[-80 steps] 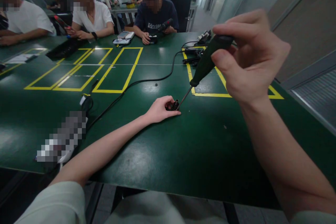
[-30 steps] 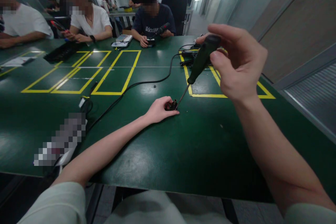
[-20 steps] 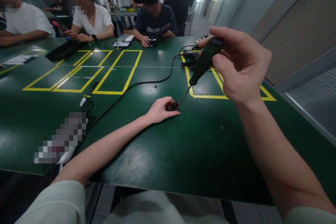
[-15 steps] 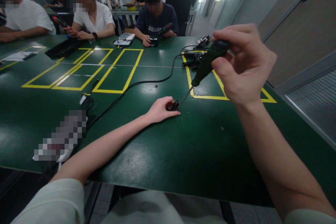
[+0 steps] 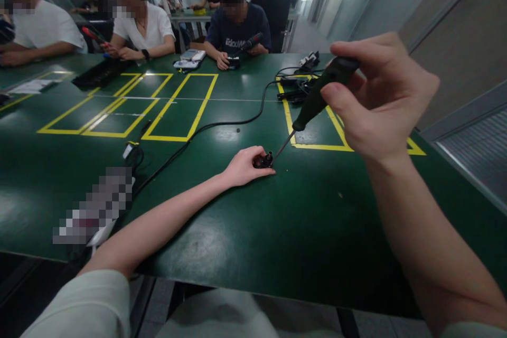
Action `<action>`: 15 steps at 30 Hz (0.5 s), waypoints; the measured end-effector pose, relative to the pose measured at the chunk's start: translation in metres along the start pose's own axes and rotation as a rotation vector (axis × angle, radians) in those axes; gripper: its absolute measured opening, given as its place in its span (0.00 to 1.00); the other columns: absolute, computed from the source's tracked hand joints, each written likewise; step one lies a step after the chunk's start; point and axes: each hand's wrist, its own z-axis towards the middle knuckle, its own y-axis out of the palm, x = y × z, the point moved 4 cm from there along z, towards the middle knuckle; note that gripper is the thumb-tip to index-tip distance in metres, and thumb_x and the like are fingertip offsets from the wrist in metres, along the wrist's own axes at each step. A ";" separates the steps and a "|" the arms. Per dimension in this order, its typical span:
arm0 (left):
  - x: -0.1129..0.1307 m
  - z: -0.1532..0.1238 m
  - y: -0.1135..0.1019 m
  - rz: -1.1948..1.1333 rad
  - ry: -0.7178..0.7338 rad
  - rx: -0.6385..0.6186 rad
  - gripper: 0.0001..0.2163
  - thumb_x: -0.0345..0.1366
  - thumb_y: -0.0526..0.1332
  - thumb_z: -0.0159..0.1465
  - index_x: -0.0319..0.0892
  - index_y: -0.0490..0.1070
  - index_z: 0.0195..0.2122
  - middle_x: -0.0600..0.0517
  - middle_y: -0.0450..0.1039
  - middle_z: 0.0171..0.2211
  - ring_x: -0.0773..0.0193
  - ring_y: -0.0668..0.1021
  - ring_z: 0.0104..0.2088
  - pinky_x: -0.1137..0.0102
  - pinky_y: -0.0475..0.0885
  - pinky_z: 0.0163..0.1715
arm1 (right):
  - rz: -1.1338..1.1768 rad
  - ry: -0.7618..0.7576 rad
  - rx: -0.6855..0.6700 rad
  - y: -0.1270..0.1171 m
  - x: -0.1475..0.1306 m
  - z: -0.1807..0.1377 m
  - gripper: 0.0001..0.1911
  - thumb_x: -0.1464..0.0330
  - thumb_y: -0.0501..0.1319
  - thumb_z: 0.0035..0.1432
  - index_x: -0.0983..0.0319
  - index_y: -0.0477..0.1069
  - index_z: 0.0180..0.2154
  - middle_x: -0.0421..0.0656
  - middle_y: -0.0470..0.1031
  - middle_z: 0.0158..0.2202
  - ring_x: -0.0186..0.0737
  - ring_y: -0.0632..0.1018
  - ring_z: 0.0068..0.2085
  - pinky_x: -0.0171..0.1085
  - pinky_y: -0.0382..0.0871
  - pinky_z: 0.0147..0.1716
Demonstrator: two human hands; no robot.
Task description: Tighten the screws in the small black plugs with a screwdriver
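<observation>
My left hand (image 5: 245,166) rests on the green table (image 5: 277,232) with its fingers pinched round a small black part (image 5: 264,160). My right hand (image 5: 376,100) is raised above the table and wraps its fingers round the dark green handle of a screwdriver (image 5: 317,99). The thin metal shaft slants down to the left, and its tip meets the small black part. Most of that part is hidden by my left fingers.
A black cable (image 5: 222,124) runs across the table from a pile of black parts (image 5: 295,87) at the back right. Yellow tape rectangles (image 5: 180,105) mark the tabletop. Several people sit along the far edge, one holding a tool (image 5: 251,41). A blurred object (image 5: 95,206) lies at the left.
The view has shifted slightly, and my right hand with the screwdriver handle has drifted a little to the right. My left hand still pins the small part.
</observation>
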 end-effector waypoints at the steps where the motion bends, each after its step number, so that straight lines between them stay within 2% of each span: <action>1: 0.000 0.000 0.000 -0.001 -0.001 0.000 0.19 0.46 0.75 0.56 0.43 0.66 0.32 0.56 0.69 0.30 0.64 0.71 0.31 0.69 0.65 0.34 | 0.031 0.007 -0.027 0.001 0.001 0.000 0.24 0.70 0.69 0.61 0.46 0.77 0.57 0.37 0.79 0.48 0.30 0.81 0.48 0.30 0.81 0.44; 5: -0.001 0.000 0.000 -0.003 -0.008 -0.006 0.19 0.46 0.75 0.56 0.43 0.66 0.32 0.56 0.69 0.30 0.65 0.71 0.30 0.70 0.65 0.32 | 0.115 0.020 -0.091 0.004 0.005 -0.003 0.20 0.64 0.62 0.69 0.49 0.74 0.60 0.40 0.81 0.52 0.37 0.84 0.49 0.41 0.84 0.50; 8: -0.001 0.000 0.000 0.003 -0.013 -0.010 0.19 0.46 0.75 0.56 0.43 0.66 0.32 0.56 0.70 0.30 0.65 0.71 0.30 0.70 0.65 0.32 | -0.005 -0.038 -0.032 0.001 0.001 -0.002 0.18 0.61 0.66 0.66 0.51 0.78 0.56 0.41 0.79 0.50 0.36 0.81 0.49 0.36 0.82 0.44; 11: -0.001 -0.001 0.000 0.002 -0.016 -0.011 0.19 0.47 0.75 0.56 0.43 0.66 0.32 0.56 0.70 0.30 0.64 0.71 0.30 0.70 0.65 0.33 | -0.058 -0.045 0.009 0.000 0.000 -0.001 0.19 0.66 0.69 0.62 0.49 0.79 0.54 0.39 0.78 0.45 0.31 0.79 0.45 0.30 0.77 0.37; 15: -0.002 -0.001 0.000 -0.010 -0.008 -0.010 0.20 0.48 0.75 0.56 0.43 0.66 0.32 0.56 0.70 0.30 0.64 0.71 0.31 0.69 0.65 0.33 | 0.069 -0.012 -0.012 0.004 0.006 -0.003 0.20 0.65 0.65 0.65 0.50 0.76 0.58 0.40 0.82 0.46 0.34 0.83 0.45 0.35 0.81 0.43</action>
